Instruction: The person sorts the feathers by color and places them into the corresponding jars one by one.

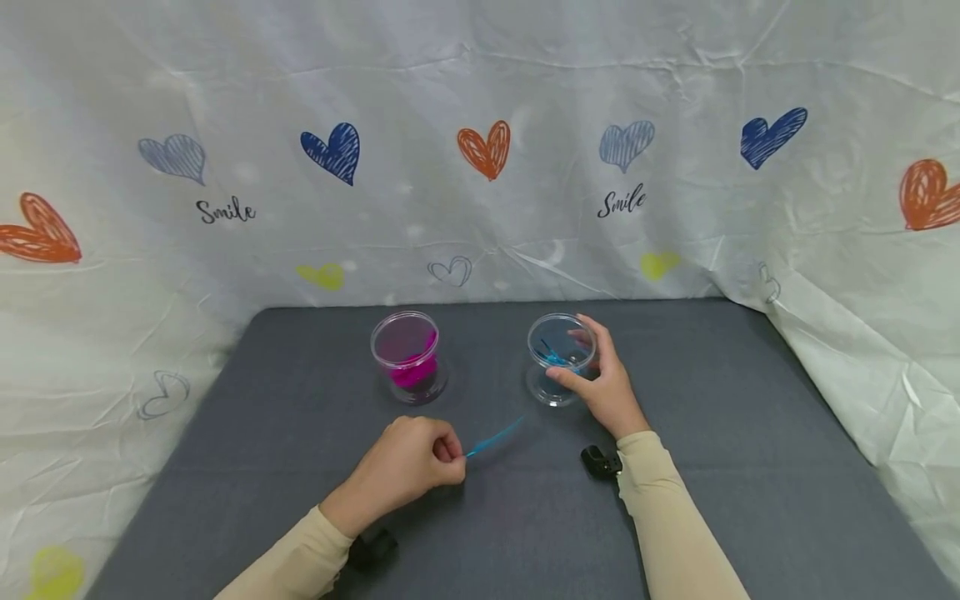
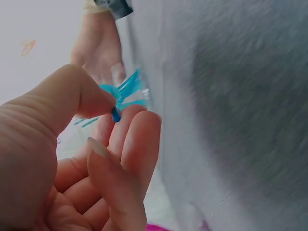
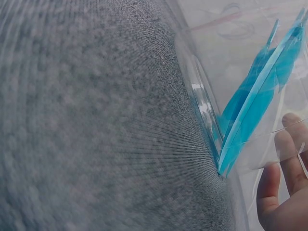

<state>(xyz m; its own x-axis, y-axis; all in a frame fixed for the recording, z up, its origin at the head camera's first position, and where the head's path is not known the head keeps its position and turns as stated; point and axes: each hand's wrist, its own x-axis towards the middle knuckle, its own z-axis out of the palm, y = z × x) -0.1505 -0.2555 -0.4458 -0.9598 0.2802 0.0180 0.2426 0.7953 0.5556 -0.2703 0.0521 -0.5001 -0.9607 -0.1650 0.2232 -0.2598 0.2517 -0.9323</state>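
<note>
My left hand [image 1: 408,458] pinches a thin blue feather [image 1: 495,437] by its quill end, between thumb and fingertips; the feather points right and away over the grey table. In the left wrist view the quill tip [image 2: 115,114] sticks out below the thumb. My right hand [image 1: 611,392] holds a clear footed cup [image 1: 529,343] from its right side, thumb at the near side and fingers behind. Inside that cup lie blue feathers [image 3: 260,91], their shafts plain in the right wrist view.
Left of the held cup stands a second clear cup [image 1: 372,348] with bright pink pieces [image 1: 414,372] in it. The grey cloth-covered table [image 1: 487,533] ends at a white curtain [image 1: 420,67] printed with hearts. Black wrist devices [image 1: 600,462] sit at both cuffs.
</note>
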